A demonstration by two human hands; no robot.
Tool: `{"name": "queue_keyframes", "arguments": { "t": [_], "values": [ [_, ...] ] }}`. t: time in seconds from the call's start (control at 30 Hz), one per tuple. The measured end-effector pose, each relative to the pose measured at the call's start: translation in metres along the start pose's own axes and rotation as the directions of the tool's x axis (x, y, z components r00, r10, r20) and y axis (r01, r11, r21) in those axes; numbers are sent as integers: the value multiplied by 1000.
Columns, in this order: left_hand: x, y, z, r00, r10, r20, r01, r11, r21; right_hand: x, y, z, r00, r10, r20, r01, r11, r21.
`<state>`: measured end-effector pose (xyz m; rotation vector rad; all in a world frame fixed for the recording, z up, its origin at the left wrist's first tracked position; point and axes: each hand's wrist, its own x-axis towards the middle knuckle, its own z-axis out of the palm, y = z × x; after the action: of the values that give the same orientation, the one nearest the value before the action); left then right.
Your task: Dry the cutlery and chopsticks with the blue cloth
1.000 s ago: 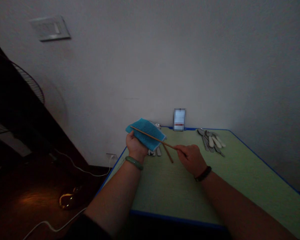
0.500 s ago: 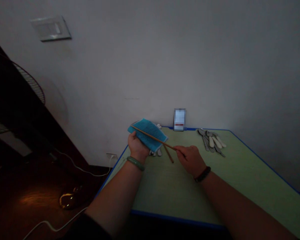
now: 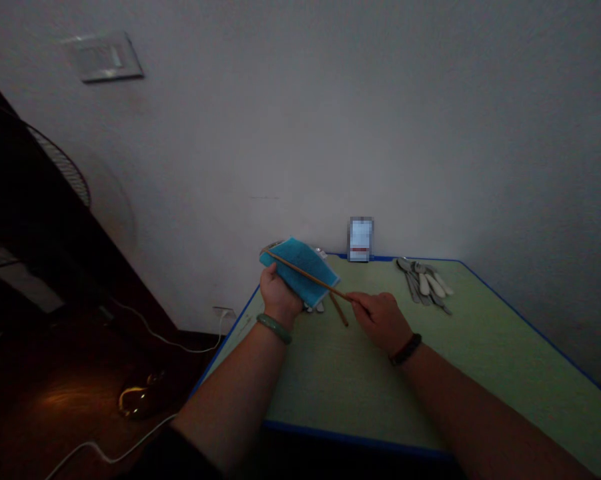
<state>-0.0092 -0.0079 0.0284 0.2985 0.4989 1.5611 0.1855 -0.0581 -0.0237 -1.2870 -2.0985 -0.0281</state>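
Your left hand [image 3: 280, 297] was clamped on a blue cloth [image 3: 305, 283] near the left edge of the green table [image 3: 360, 380]. Your right hand [image 3: 383, 321] pinched a wooden chopstick [image 3: 305, 272] that lay across the cloth. Spoons [image 3: 423, 283] sat by the table's far edge. Metal pieces [image 3: 314, 307] behind your left hand were partly hidden, possibly more cutlery.

blue cloth [image 3: 300, 283]: folded, tilted | wooden chopstick [image 3: 310, 276]: resting across cloth
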Motion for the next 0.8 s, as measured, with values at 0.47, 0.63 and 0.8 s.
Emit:
{"name": "queue_keyframes", "arguments": {
  "t": [0.47, 0.63, 0.8],
  "values": [
    [4, 7, -5, 995, 68, 72, -65, 997, -38, -1, -1, -3, 999, -24, -25, 25, 999, 41],
    [2, 8, -3, 993, 99, 60, -97, 995, -27, 0, 0, -3, 999, -30, -28, 32, 998, 58],
    [-3, 10, 2, 996, 76, 54, -76, 997, -7, -1, -1, -3, 1000, -20, -20, 20, 999, 29]
  ]
}}
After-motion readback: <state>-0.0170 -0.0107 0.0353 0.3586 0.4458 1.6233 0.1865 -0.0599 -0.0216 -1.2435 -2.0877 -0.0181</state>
